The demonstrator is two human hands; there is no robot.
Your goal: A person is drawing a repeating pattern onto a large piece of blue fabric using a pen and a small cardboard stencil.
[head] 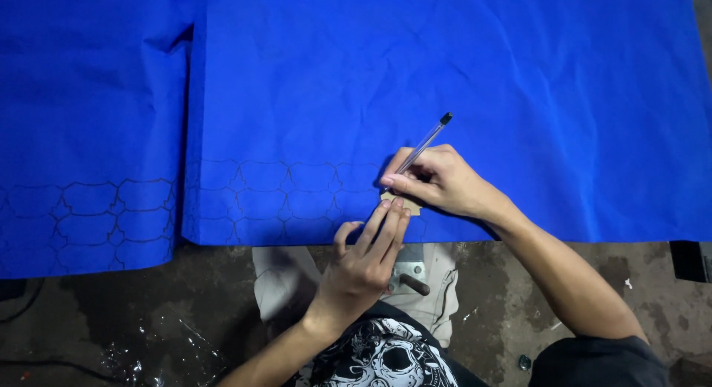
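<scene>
Two blue sheets lie side by side on a dark floor, the right sheet (445,83) overlapping the edge of the left sheet (89,97). Both carry rows of outlined shapes (259,198) along their near edges. The right hand (441,183) is closed around a clear pen (423,146), its tip down on the right sheet by the last outline. The left hand (363,261) has its fingers (389,220) stretched flat, pressing a small tan template (404,203) onto the sheet, just beside the pen tip. A metal piece (411,276) rests on pale cloth (297,279) below the sheet.
</scene>
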